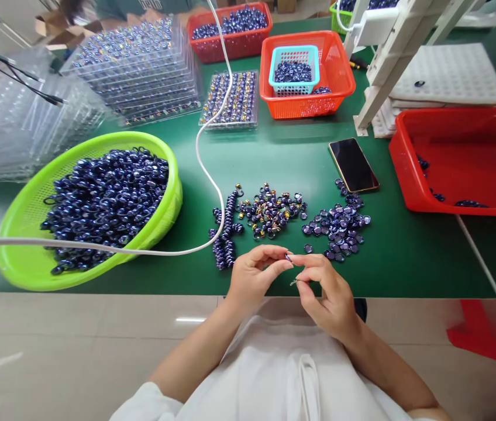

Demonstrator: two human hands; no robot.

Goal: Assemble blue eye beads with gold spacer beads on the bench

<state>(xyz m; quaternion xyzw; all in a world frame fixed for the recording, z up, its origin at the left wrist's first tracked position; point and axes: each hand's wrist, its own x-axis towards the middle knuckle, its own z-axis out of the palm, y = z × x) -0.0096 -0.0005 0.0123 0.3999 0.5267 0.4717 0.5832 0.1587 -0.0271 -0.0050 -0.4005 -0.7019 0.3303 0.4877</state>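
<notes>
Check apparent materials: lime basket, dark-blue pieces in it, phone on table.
Lime basket: likely molded plastic, satin; perforated wall.
Dark-blue pieces: glossy, almost metallic, bright highlights; coated plastic, metal or glass, can't tell.
Phone: glossy black front, probably glass; gold-toned edge, possibly metal.

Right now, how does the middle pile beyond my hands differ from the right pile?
The middle pile mixes gold and coloured bits with dark blue; the right pile looks plain dark blue. The middle pile's pieces look chunky, while the right pile's look mostly flat and round. Both lie loose on the green table.
</notes>
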